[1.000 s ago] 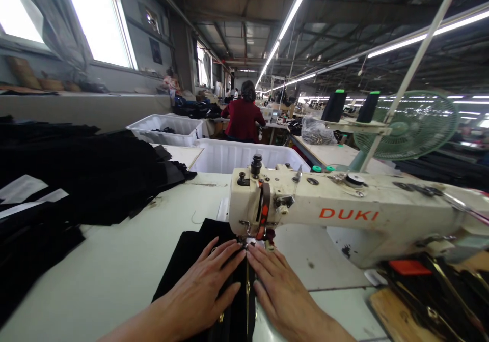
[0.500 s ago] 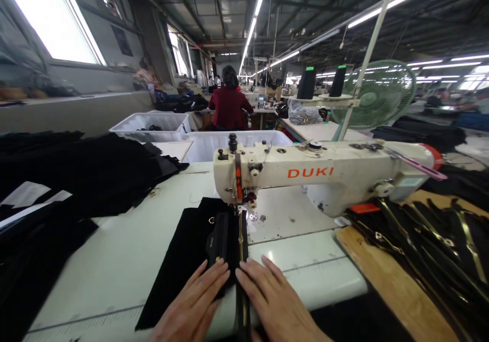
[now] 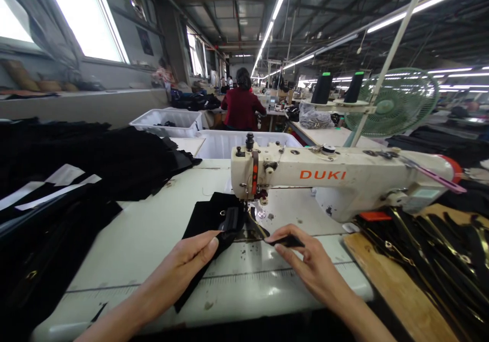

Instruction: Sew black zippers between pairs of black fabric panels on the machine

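Observation:
My left hand (image 3: pixel 196 253) is closed on the near edge of a black fabric piece (image 3: pixel 202 220), which bears a metal ring and a zip-like strip. Between the thumb and fingers of my right hand (image 3: pixel 301 253) is a black zipper strip (image 3: pixel 260 227) with a gold line along it. Both the fabric and the strip run up under the needle area of the white sewing machine (image 3: pixel 286 171). Bare tabletop shows between the two. What lies right under the presser foot is too small to make out.
Piled black fabric (image 3: pixel 95 159) covers the table's left side. A wooden board (image 3: pixel 389 276) at the right bears several black-and-gold strips (image 3: pixel 439 245). White bins (image 3: pixel 168 120) stand behind the machine, and a person in a dark red top (image 3: pixel 243 108) sits farther back.
Both hands, earlier flat on the fabric and strip, have lifted and now pinch them. The strip's near end has swung right, apart from the fabric. The camera view has turned slightly left.

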Action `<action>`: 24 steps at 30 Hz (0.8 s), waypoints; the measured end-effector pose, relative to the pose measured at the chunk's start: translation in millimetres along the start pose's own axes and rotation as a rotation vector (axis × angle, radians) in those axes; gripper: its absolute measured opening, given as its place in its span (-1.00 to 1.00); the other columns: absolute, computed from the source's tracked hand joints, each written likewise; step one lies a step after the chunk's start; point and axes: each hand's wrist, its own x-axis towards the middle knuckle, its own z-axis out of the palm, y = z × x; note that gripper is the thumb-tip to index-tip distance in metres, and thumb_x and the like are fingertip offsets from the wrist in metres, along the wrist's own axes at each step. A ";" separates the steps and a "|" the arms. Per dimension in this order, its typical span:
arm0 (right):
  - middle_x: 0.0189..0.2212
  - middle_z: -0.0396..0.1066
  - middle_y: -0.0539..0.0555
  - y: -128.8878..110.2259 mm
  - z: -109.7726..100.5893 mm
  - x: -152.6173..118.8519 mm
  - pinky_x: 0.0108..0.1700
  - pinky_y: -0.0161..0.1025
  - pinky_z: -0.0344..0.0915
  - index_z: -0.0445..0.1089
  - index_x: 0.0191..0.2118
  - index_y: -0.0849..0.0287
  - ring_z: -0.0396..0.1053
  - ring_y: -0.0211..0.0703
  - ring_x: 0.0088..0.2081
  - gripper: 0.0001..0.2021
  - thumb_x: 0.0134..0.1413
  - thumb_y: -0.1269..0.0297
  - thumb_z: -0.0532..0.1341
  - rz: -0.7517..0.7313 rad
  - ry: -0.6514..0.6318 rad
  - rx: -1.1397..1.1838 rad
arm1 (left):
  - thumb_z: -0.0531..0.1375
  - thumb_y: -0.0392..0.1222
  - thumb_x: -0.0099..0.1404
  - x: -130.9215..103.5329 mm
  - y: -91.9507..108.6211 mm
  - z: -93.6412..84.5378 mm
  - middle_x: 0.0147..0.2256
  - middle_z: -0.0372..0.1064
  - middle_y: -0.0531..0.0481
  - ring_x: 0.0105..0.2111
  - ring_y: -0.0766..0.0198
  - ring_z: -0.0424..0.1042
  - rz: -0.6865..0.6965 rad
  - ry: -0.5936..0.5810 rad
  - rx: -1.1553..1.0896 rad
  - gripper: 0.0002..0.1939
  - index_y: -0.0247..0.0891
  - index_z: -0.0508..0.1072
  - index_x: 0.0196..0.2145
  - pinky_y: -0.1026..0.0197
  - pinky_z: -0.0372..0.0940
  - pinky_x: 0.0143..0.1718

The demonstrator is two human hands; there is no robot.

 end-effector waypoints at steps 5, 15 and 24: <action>-0.19 0.39 0.16 8.7 49.6 -21.8 -0.10 -0.13 0.34 0.38 0.04 0.21 0.34 -0.03 -0.14 -0.70 0.31 0.49 0.01 -0.294 -0.088 -0.354 | 0.00 -0.04 0.53 -11.8 -18.3 12.8 0.18 0.31 0.07 0.18 0.11 0.30 0.176 -0.010 0.291 -0.64 0.01 0.40 0.19 0.05 0.20 0.22; -0.41 0.38 0.07 16.2 76.2 -33.1 -0.15 -0.17 0.31 0.42 -0.11 0.30 0.32 -0.11 -0.34 -0.71 0.41 0.47 -0.06 -0.524 0.129 -0.640 | -0.04 -0.30 0.52 -16.4 -19.9 35.0 0.18 0.32 -0.07 0.22 0.27 0.24 0.680 0.044 0.729 -0.62 -0.35 0.32 0.21 0.21 0.04 0.28; -0.42 0.41 0.05 13.6 82.9 -39.2 -0.01 -0.17 0.31 0.45 -0.15 0.30 0.38 -0.13 -0.31 -0.70 0.40 0.53 -0.04 -0.541 0.215 -0.688 | -0.05 -0.41 0.45 -14.9 -24.4 41.6 0.17 0.34 -0.08 0.18 0.22 0.31 0.728 -0.055 0.756 -0.56 -0.27 0.34 0.21 0.19 0.12 0.26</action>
